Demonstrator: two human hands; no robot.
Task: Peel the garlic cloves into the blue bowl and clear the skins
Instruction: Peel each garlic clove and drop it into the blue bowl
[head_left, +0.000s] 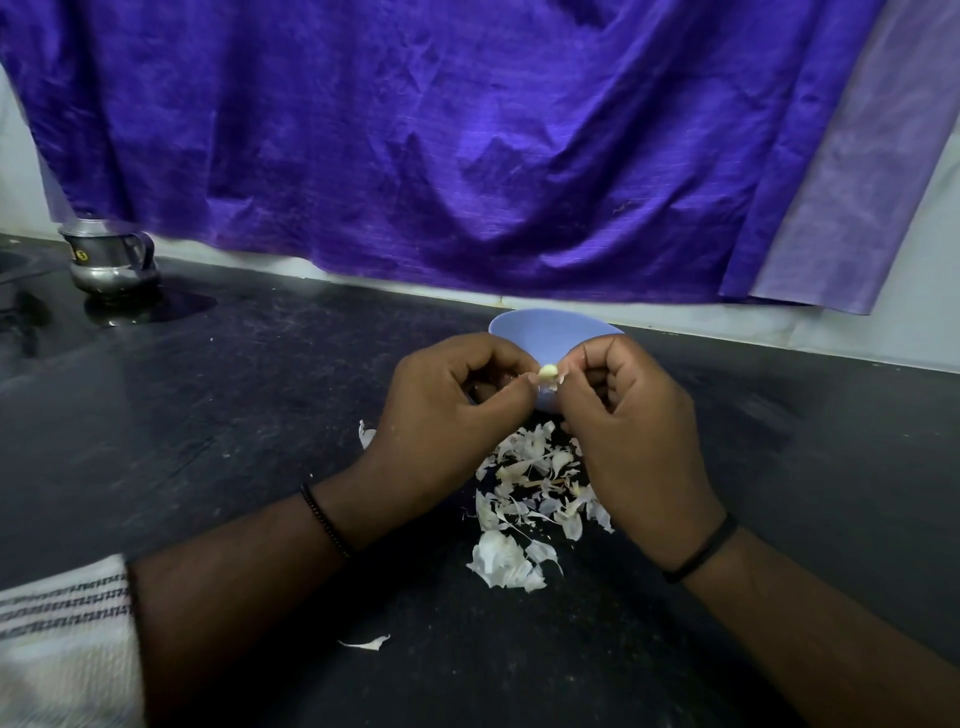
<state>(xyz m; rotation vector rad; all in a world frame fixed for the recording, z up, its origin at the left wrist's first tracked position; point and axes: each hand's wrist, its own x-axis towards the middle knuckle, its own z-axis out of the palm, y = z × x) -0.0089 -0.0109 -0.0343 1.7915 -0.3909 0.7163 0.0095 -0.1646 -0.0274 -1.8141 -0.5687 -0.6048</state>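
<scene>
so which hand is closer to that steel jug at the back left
Left. The left hand is on the steel jug's side of the garlic clove; the right hand is beyond it.

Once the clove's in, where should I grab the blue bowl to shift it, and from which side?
Probably the far rim of the round light-blue bowl, reached from above. It sits upright on the black stone counter, and both the left hand and right hand, pinching the small pale garlic clove, cover its near side.

The bowl (550, 325) stood behind both hands. Skins (530, 499) lay before it on the counter (260, 415). A jug (109, 260) stood far left.
</scene>
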